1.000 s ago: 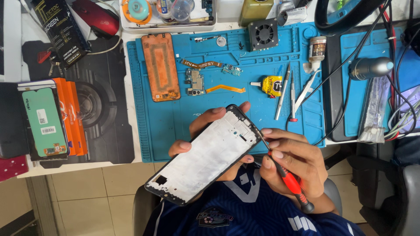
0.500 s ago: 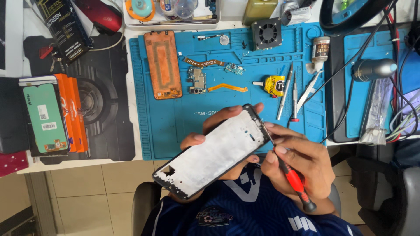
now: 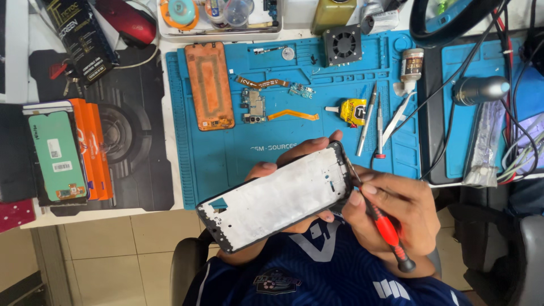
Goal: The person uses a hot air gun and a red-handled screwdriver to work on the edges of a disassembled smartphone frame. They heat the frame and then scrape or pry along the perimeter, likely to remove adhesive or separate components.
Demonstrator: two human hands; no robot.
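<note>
The left hand point(image 3: 294, 156) cradles a phone frame point(image 3: 277, 198) from underneath, fingers curled over its far edge, holding it tilted above the person's lap just off the near edge of the blue repair mat point(image 3: 238, 153). The right hand point(image 3: 396, 204) is closed around a red-handled screwdriver point(image 3: 379, 221) — its tip meets the frame's upper right corner. On the mat lie an orange back cover point(image 3: 209, 85), a small circuit board point(image 3: 253, 105) and tweezers point(image 3: 396, 119).

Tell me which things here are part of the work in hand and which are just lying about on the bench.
In hand:
- white-faced black phone frame, held by the left hand
- red-handled screwdriver, in the right hand, tip at the frame's edge

Lying about:
- orange back cover
- small green circuit board
- yellow glue tube
- metal tweezers
- small black fan
- red computer mouse
</note>
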